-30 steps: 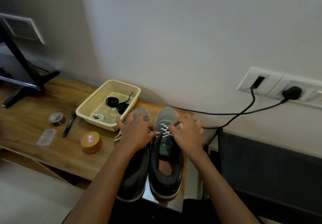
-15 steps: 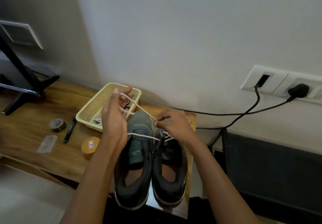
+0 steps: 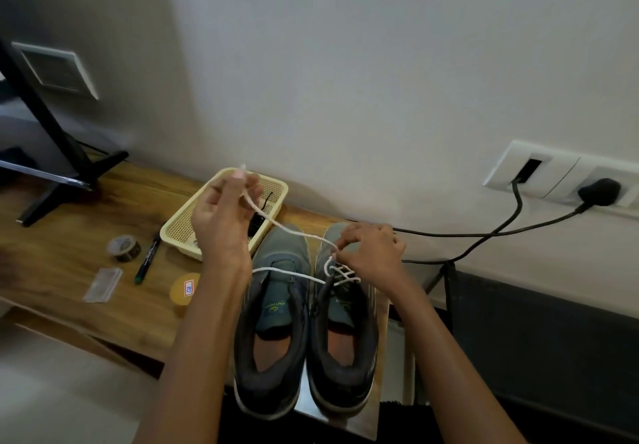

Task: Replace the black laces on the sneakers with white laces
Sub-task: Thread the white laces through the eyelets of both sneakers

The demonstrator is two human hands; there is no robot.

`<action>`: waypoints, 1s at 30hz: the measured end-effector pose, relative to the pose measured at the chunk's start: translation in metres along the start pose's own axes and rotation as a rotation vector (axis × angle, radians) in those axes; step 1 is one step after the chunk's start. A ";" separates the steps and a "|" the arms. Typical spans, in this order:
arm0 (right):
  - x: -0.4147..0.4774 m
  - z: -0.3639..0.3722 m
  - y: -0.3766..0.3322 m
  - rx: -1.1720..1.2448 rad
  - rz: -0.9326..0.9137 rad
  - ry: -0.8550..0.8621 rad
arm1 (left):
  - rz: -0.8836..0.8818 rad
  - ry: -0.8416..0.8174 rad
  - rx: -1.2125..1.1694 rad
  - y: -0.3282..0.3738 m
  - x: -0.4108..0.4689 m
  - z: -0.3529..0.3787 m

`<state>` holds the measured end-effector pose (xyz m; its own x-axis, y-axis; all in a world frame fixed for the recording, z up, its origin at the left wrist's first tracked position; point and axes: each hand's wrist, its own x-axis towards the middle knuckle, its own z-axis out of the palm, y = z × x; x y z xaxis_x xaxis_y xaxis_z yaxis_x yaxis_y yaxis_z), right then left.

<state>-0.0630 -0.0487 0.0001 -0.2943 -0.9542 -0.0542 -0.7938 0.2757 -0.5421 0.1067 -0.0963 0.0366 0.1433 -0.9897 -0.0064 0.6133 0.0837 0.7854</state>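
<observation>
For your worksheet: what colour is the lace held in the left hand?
The lace is white, seen in head view.

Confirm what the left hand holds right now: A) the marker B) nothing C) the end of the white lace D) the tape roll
C: the left hand pinches the white lace near its tip, up above the basket, while the marker and tape roll lie untouched on the table.
</observation>
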 end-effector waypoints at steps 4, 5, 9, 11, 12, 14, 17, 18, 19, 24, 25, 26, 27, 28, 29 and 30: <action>0.002 -0.009 0.010 0.226 -0.016 -0.034 | 0.118 -0.180 0.375 -0.006 -0.009 0.008; 0.003 -0.013 0.013 0.239 -0.005 0.002 | 0.102 -0.250 0.429 -0.009 -0.010 0.008; 0.006 -0.028 0.032 0.099 0.090 -0.042 | -0.010 -0.555 0.795 -0.025 -0.012 0.002; 0.003 -0.029 0.037 0.026 0.087 -0.182 | -0.091 -0.707 0.977 -0.034 -0.014 0.000; 0.000 -0.028 0.037 -0.014 0.077 -0.238 | -0.141 -0.768 1.037 -0.039 -0.016 0.001; -0.008 -0.025 0.031 -0.068 0.061 -0.302 | -0.209 -0.845 1.159 -0.049 -0.020 0.003; -0.017 -0.022 0.025 -0.095 0.072 -0.294 | -0.121 -0.868 1.427 -0.061 -0.023 0.005; -0.018 -0.021 0.025 -0.109 0.074 -0.293 | -0.084 -0.842 1.474 -0.061 -0.025 0.006; -0.018 -0.019 0.027 -0.105 0.079 -0.298 | -0.052 -0.816 1.491 -0.061 -0.026 0.007; -0.017 -0.019 0.036 -0.015 0.108 -0.338 | -0.027 -0.835 1.479 -0.065 -0.027 0.010; -0.018 -0.019 0.036 0.034 0.128 -0.348 | -0.060 -0.851 1.459 -0.067 -0.026 0.009; -0.019 -0.020 0.037 0.090 0.146 -0.350 | -0.087 -0.863 1.438 -0.069 -0.025 0.008; -0.019 -0.020 0.039 0.138 0.176 -0.351 | -0.101 -0.868 1.428 -0.070 -0.024 0.007; -0.020 -0.021 0.038 0.185 0.202 -0.352 | -0.102 -0.871 1.431 -0.071 -0.024 0.006; -0.021 -0.021 0.039 0.231 0.225 -0.354 | -0.093 -0.868 1.444 -0.071 -0.025 0.006; -0.021 -0.021 0.039 0.267 0.249 -0.348 | -0.073 -0.860 1.466 -0.071 -0.026 0.006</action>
<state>-0.0989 -0.0155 -0.0021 -0.2264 -0.8582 -0.4607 -0.5451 0.5036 -0.6703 0.0547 -0.0770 -0.0148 -0.5831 -0.8002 -0.1402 -0.6498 0.3559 0.6717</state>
